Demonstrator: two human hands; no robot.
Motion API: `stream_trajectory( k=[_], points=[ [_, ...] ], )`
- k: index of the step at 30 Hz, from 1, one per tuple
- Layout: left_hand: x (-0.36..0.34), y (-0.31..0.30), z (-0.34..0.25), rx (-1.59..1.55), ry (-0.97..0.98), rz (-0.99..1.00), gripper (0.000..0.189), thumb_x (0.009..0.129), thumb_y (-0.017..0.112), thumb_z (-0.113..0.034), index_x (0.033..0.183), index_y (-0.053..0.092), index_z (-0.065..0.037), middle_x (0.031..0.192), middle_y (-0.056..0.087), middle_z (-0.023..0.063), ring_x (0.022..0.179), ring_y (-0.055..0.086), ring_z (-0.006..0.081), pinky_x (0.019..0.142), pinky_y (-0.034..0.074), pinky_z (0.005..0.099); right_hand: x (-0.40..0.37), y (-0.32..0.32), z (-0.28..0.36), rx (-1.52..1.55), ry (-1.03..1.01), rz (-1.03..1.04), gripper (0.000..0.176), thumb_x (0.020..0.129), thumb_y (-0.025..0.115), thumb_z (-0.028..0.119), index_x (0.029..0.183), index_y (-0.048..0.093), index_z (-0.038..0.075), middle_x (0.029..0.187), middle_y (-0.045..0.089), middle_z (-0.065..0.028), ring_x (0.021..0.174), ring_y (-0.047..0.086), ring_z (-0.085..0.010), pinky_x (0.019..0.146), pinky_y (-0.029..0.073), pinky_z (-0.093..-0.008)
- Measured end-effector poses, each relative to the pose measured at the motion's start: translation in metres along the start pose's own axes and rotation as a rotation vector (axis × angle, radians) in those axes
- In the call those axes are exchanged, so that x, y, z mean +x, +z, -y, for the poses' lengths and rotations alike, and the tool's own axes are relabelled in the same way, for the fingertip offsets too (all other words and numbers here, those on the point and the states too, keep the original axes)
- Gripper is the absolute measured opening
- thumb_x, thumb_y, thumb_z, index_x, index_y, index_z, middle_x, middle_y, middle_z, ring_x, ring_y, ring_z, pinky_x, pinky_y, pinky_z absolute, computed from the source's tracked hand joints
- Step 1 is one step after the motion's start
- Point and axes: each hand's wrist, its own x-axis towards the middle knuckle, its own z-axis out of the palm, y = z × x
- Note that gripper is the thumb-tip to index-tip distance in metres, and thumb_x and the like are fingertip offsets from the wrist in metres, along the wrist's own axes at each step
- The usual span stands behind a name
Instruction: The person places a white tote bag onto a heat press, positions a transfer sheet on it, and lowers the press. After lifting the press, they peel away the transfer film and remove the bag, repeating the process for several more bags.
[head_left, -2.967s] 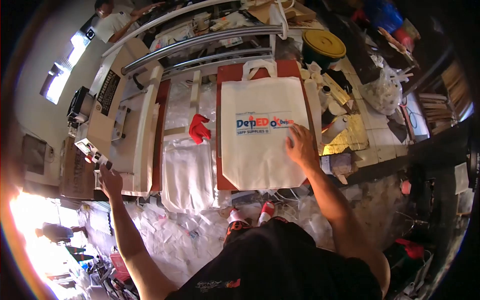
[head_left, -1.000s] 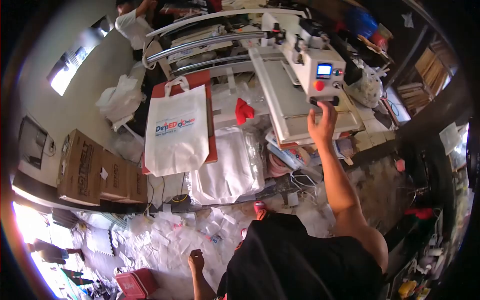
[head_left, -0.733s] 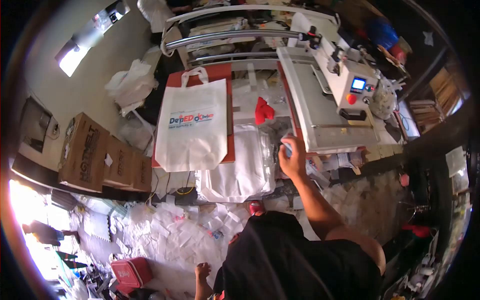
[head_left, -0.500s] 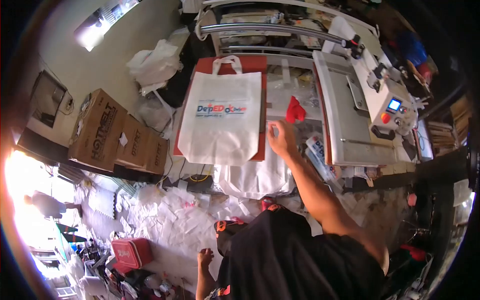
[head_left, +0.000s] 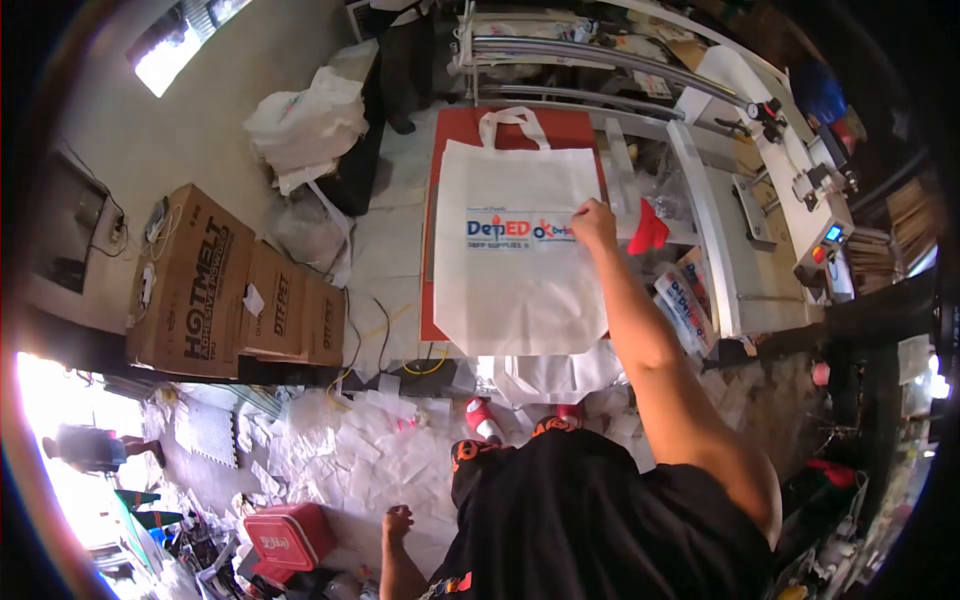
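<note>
A white tote bag (head_left: 520,300) lies flat on a red-brown platen (head_left: 428,270), its loop handles pointing away from me. Across its middle runs a blue and red DepED print (head_left: 500,232). My right hand (head_left: 595,222) is over the right end of that print, fingers pinched together. Whatever is between the fingertips, if anything, is too small to make out. Low at my side hangs my left hand (head_left: 398,520), fingers curled in, with nothing visible in it. A red cloth-like piece (head_left: 649,227) lies just right of the bag.
The heat press machine (head_left: 745,225) with its control box (head_left: 828,245) stands to the right. Printed sheets (head_left: 685,305) lie beside it. More white bags (head_left: 550,378) hang at the table's front edge. Cardboard boxes (head_left: 215,290) are at left; a person's legs (head_left: 405,70) show behind.
My right hand has moved from beside the bag's right edge onto the right end of the print. The whole view has shifted, with the bag now farther right. My left hand still hangs low.
</note>
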Motion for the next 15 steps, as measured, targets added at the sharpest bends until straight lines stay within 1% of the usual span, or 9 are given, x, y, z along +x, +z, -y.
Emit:
stream_trajectory(
  k=[3,4,5,6,8,10,11,13,15],
  points=[
    [0.014,-0.054,-0.024,0.028,0.078,-0.157,0.024,0.094,0.062,-0.03,0.111,0.061,-0.013,0.096,0.071,0.0087,0.063,0.065,0.0213,0.049,0.051,0.0369,-0.031,-0.006,0.026,-0.036,-0.236,-0.265,0.009,0.072,0.07,0.012,0.076,0.064,0.008,0.09,0.065,-0.0168,0.087,0.062,-0.0374,0.079,0.05,-0.0478],
    [0.038,-0.083,-0.011,0.313,0.495,-0.109,0.023,0.096,0.058,-0.028,0.111,0.061,-0.011,0.097,0.07,0.0082,0.066,0.067,0.0219,0.049,0.05,0.0346,-0.059,-0.01,0.049,0.018,-0.259,-0.291,0.012,0.07,0.07,0.011,0.07,0.059,0.009,0.086,0.062,-0.014,0.085,0.059,-0.0356,0.076,0.047,-0.0467],
    [0.04,-0.089,-0.033,0.098,0.263,-0.11,0.021,0.095,0.057,-0.023,0.111,0.061,-0.01,0.096,0.071,0.0081,0.064,0.066,0.019,0.048,0.048,0.0325,-0.089,-0.015,0.074,0.027,-0.327,-0.225,0.009,0.07,0.066,0.007,0.071,0.057,0.008,0.086,0.059,-0.0128,0.087,0.058,-0.036,0.076,0.047,-0.048],
    [0.033,-0.089,-0.065,0.073,0.224,-0.177,0.02,0.094,0.057,-0.021,0.111,0.062,-0.011,0.095,0.071,0.0082,0.064,0.066,0.0178,0.048,0.049,0.0318,-0.118,-0.011,0.079,0.184,-0.548,-0.074,0.009,0.07,0.065,0.006,0.072,0.056,0.007,0.087,0.059,-0.0128,0.085,0.057,-0.0356,0.076,0.047,-0.0456],
    [0.03,-0.09,-0.091,0.054,0.182,-0.241,0.02,0.093,0.058,-0.018,0.112,0.062,-0.011,0.094,0.071,0.0083,0.065,0.067,0.0166,0.048,0.049,0.031,-0.183,-0.014,0.089,0.47,-0.63,0.626,0.011,0.07,0.066,0.007,0.072,0.055,0.007,0.079,0.06,-0.0106,0.08,0.06,-0.028,0.074,0.048,-0.0396],
    [0.066,-0.094,-0.091,0.373,0.617,-0.219,0.026,0.076,0.071,-0.004,0.102,0.069,-0.009,0.092,0.072,0.0093,0.08,0.072,0.0212,0.068,0.059,0.0351,-0.24,-0.041,0.094,0.602,-0.368,0.898,0.015,0.077,0.068,0.009,0.078,0.054,0.006,0.076,0.059,-0.0049,0.071,0.059,-0.0157,0.065,0.048,-0.0324],
    [0.082,-0.092,-0.093,0.299,0.654,-0.13,0.025,0.077,0.073,-0.008,0.102,0.07,-0.009,0.095,0.073,0.0069,0.086,0.072,0.021,0.068,0.059,0.0343,-0.257,-0.048,0.078,0.612,-0.304,0.956,0.016,0.08,0.069,0.009,0.08,0.053,0.006,0.078,0.06,-0.0018,0.069,0.057,-0.0115,0.062,0.047,-0.0301],
    [0.075,-0.072,-0.117,0.353,0.569,-0.12,0.024,0.08,0.071,-0.009,0.103,0.069,-0.008,0.093,0.073,0.0078,0.083,0.073,0.0203,0.069,0.059,0.0332,-0.285,-0.042,0.012,0.754,0.207,1.061,0.016,0.083,0.07,0.012,0.091,0.058,0.005,0.078,0.06,-0.0016,0.063,0.056,-0.0104,0.055,0.046,-0.0278],
    [0.059,-0.046,-0.152,0.298,0.416,-0.084,0.022,0.082,0.07,-0.009,0.105,0.068,-0.008,0.093,0.073,0.0083,0.081,0.073,0.0205,0.069,0.059,0.0334,-0.313,-0.054,-0.071,0.721,0.55,0.875,0.026,0.083,0.071,0.015,0.105,0.061,0.004,0.08,0.061,-0.0025,0.06,0.055,-0.0097,0.049,0.045,-0.0258]
  ],
)
